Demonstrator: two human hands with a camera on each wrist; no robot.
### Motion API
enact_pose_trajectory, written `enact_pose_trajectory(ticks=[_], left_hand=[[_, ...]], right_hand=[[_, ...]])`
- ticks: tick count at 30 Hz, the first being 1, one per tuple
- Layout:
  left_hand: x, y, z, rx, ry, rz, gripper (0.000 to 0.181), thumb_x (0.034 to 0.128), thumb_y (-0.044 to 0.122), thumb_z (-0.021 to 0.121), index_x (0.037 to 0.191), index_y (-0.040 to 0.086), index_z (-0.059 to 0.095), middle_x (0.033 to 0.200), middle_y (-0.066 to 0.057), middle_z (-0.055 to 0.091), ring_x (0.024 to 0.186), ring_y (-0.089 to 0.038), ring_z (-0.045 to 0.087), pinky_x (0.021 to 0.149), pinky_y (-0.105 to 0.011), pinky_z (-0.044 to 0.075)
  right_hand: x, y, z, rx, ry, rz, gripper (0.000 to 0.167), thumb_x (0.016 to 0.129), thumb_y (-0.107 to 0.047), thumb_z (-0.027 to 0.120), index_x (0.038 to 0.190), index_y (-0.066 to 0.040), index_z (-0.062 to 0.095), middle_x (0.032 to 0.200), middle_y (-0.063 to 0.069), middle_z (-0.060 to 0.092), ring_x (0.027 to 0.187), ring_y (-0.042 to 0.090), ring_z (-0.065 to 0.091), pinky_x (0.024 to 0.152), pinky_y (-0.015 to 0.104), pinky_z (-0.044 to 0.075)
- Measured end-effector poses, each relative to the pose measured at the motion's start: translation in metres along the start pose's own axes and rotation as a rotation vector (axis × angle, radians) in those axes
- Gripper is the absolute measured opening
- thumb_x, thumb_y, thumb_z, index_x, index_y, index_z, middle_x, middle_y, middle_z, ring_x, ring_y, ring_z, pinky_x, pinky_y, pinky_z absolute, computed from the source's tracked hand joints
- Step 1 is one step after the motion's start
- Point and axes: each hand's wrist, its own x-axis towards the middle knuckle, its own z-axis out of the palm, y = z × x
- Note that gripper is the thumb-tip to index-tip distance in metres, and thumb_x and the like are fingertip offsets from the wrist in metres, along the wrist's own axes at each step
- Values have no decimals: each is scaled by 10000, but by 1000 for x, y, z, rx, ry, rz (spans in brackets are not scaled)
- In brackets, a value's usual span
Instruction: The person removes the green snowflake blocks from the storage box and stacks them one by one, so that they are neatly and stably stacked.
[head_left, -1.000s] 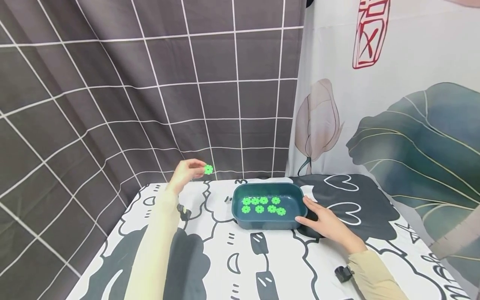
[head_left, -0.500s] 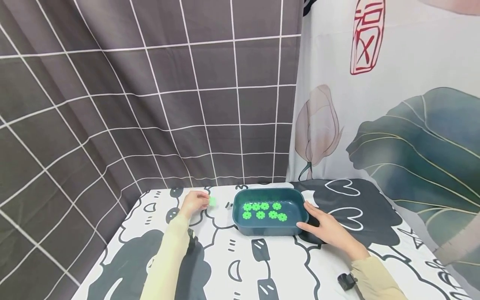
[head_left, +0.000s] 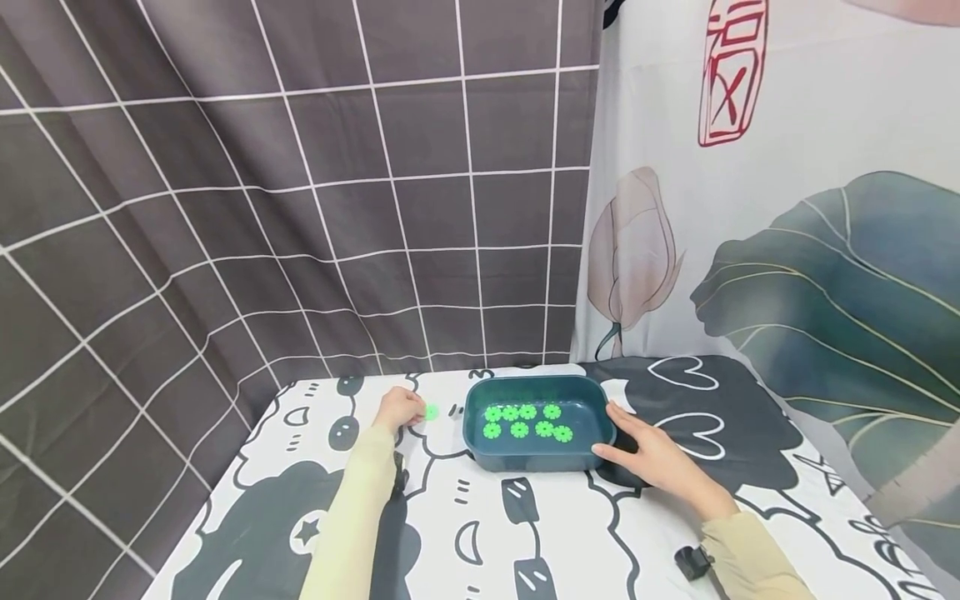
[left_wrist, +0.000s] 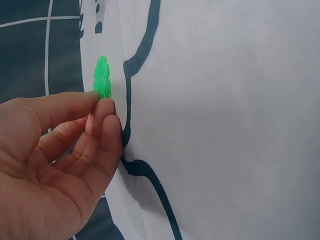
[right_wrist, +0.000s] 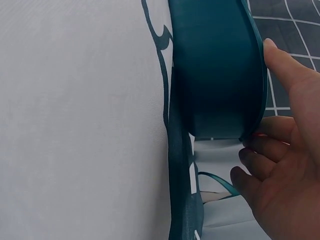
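My left hand (head_left: 399, 408) is low over the cloth left of the box and pinches a green snowflake disc (head_left: 432, 412) between thumb and fingertips. In the left wrist view the disc (left_wrist: 102, 77) stands nearly edge-on above the fingertips. A dark teal rectangular box (head_left: 525, 460) stands on the table in the head view. Several green snowflake discs (head_left: 519, 430) lie apart or touching on its floor. My right hand (head_left: 652, 450) rests against the box's right end, thumb at the near corner and fingers on the far side. In the right wrist view its thumb touches the rim (right_wrist: 265, 75).
A black-and-white patterned cloth (head_left: 442, 533) covers the table. Behind hangs a dark gridded curtain (head_left: 360, 208), meeting the table's far edge. A white curtain with a flower print (head_left: 637, 250) hangs at the right.
My left hand has come down from above the far edge to the tabletop with the disc, then slightly right. The right hand has stayed at the box; the head view has shifted a little.
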Motion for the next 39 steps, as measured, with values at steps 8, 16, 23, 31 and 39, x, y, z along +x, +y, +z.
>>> enact_pose_trajectory(ticks=[8, 16, 23, 31, 39], left_hand=[[-1, 6, 1, 37, 26, -11, 130, 759, -41, 639, 846, -108, 707, 580, -65, 638, 477, -84, 553, 483, -165, 459], [2, 0, 3, 14, 40, -38, 166, 744, -43, 634, 876, -113, 709, 554, -41, 634, 449, -65, 548, 465, -155, 457], [4, -2, 2, -42, 44, -27, 183, 763, -23, 641, 902, -114, 716, 589, -43, 648, 487, -68, 566, 501, -160, 487], [9, 38, -2, -41, 34, 90, 195, 881, 30, 642, 1030, -89, 685, 877, -142, 715, 702, -186, 663, 669, -244, 559], [13, 112, 16, -50, -106, 254, 227, 886, 46, 709, 1083, -68, 692, 957, -142, 746, 786, -224, 701, 774, -291, 589]], right_hand=[[0, 0, 0, -1, 9, -3, 857, 933, -543, 650, 1502, 45, 396, 1567, 254, 340, 1407, 473, 350, 1089, 639, 337], [-2, 0, 1, -1, 16, -1, 846, 932, -534, 655, 1498, 43, 407, 1564, 248, 348, 1404, 469, 357, 1086, 649, 332], [-1, 1, 0, 0, 21, -5, 846, 930, -536, 657, 1497, 42, 409, 1561, 249, 354, 1402, 473, 359, 1082, 655, 330], [0, 0, -3, -7, 19, -1, 833, 928, -518, 670, 1492, 41, 419, 1553, 245, 373, 1400, 473, 364, 1084, 643, 340], [0, -2, -2, 14, 9, 0, 844, 929, -507, 675, 1494, 58, 402, 1554, 270, 352, 1407, 479, 344, 1095, 633, 332]])
